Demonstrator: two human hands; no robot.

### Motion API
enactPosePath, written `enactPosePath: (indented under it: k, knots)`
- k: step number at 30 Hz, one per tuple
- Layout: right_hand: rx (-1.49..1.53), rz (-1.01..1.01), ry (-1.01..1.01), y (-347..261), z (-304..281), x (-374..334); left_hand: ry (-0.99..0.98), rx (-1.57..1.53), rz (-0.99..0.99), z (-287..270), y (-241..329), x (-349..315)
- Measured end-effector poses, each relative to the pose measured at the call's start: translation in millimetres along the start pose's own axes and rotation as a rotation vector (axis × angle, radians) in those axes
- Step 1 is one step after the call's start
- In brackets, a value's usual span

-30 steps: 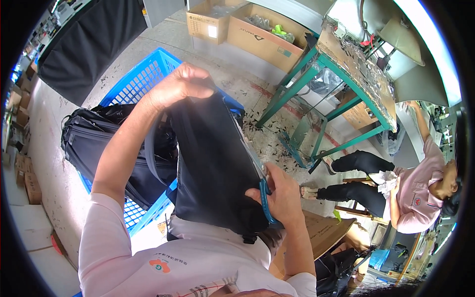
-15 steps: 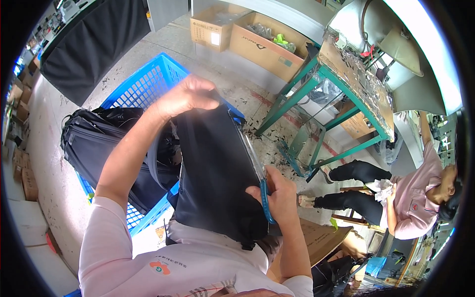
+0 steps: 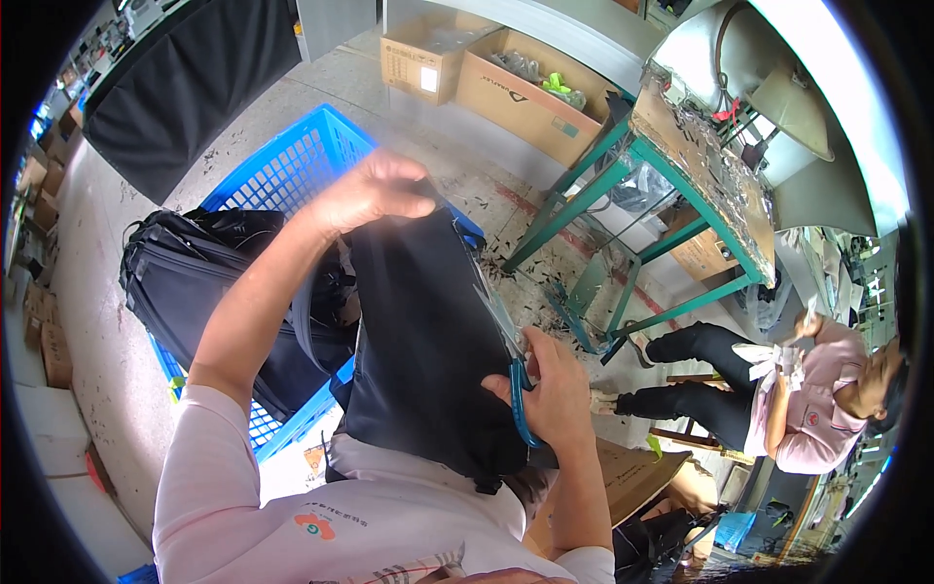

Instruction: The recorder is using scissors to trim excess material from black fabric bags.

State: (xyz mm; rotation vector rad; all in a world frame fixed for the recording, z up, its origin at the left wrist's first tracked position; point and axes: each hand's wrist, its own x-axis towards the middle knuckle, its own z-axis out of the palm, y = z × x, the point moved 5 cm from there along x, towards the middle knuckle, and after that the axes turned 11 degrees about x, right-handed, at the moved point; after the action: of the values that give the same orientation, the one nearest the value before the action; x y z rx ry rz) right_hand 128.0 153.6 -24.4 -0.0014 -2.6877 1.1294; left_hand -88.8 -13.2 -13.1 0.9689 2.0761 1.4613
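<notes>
My left hand (image 3: 381,190) pinches the top end of a black fabric bag (image 3: 418,341) and holds it up in front of my body. The lower end of the bag rests at my lap. In my right hand (image 3: 555,394) is a pair of scissors (image 3: 521,404) with blue handles, gripped by the fingers and thumb. Its metal blades point up along the right-hand edge of the bag, where a pale raw seam shows. Whether the blades touch the seam cannot be told.
Black backpacks (image 3: 214,282) lie in a blue plastic crate (image 3: 326,146) at left. Cardboard boxes (image 3: 530,97) stand at the back. A green-legged table (image 3: 618,180) strewn with scraps is at right. Beyond it, a seated person (image 3: 808,399) handles white pieces. Black scraps litter the floor.
My right hand and the scissors have shifted very slightly, and the blades look a little wider apart. My left hand stays at the bag's top. The seated person's arm has come down.
</notes>
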Motion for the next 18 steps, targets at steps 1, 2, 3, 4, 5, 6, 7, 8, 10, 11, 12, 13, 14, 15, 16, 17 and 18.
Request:
enactPosePath:
  k: [1, 2, 3, 4, 5, 6, 7, 8, 10, 11, 12, 13, 14, 15, 16, 17, 18]
  knots:
    - [0.001, -0.004, 0.003, -0.8, -0.2, -0.3, -0.004, -0.006, 0.005, -0.6, -1.0, 0.0]
    - [0.002, -0.004, 0.001, -0.4, 0.1, 0.9, -0.011, -0.014, 0.008, -1.3, -3.2, 1.6]
    - [0.000, -0.004, 0.000, 0.2, 0.7, 2.2, -0.009, -0.014, 0.008, -2.1, -4.9, 2.4]
    - [-0.001, -0.005, -0.001, 0.5, 1.2, 3.3, 0.001, -0.020, 0.006, -3.4, -6.3, 2.9]
    - [-0.001, -0.005, -0.002, 1.9, 2.5, 2.8, 0.009, -0.027, 0.002, -3.3, -6.3, 3.1]
    - [0.011, -0.004, 0.004, 3.1, 3.7, 1.8, 0.010, -0.027, 0.002, -2.8, -4.2, 3.1]
    - [0.023, -0.003, 0.010, 3.6, 3.8, 1.8, 0.005, -0.040, -0.006, -1.4, -0.4, 3.0]
    - [0.024, -0.005, 0.011, 2.3, 2.8, 3.1, 0.001, -0.052, -0.015, -0.7, 1.7, 2.3]
    - [0.061, 0.024, 0.004, 0.0, -1.0, 6.4, 0.018, -0.050, -0.001, -2.4, 1.3, 2.2]
    - [0.061, 0.023, 0.006, -1.0, -0.6, 6.7, 0.033, -0.050, 0.012, -3.2, 1.8, 1.8]
    - [0.068, 0.031, 0.010, -1.8, 0.3, 7.0, 0.031, -0.049, 0.014, -3.1, 3.7, 1.0]
    - [0.075, 0.038, 0.013, -2.1, 0.6, 7.1, 0.039, -0.051, 0.008, -3.5, 6.4, -0.1]
    - [0.075, 0.037, 0.015, -2.2, 0.7, 7.3, 0.047, -0.053, 0.002, -4.5, 7.9, -0.9]
    - [0.058, 0.003, 0.035, -3.2, 0.1, 7.0, 0.047, -0.052, 0.004, -4.4, 7.3, -0.4]
    - [0.042, -0.030, 0.054, -3.9, -0.2, 6.3, 0.049, -0.033, 0.010, -4.0, 6.0, 0.8]
    - [0.042, -0.033, 0.054, -2.4, 0.6, 4.2, 0.054, -0.015, 0.015, -4.0, 6.3, 0.7]
    - [0.054, -0.011, 0.049, 1.3, 2.1, 1.2, 0.055, -0.014, 0.017, -4.0, 7.6, 0.5]
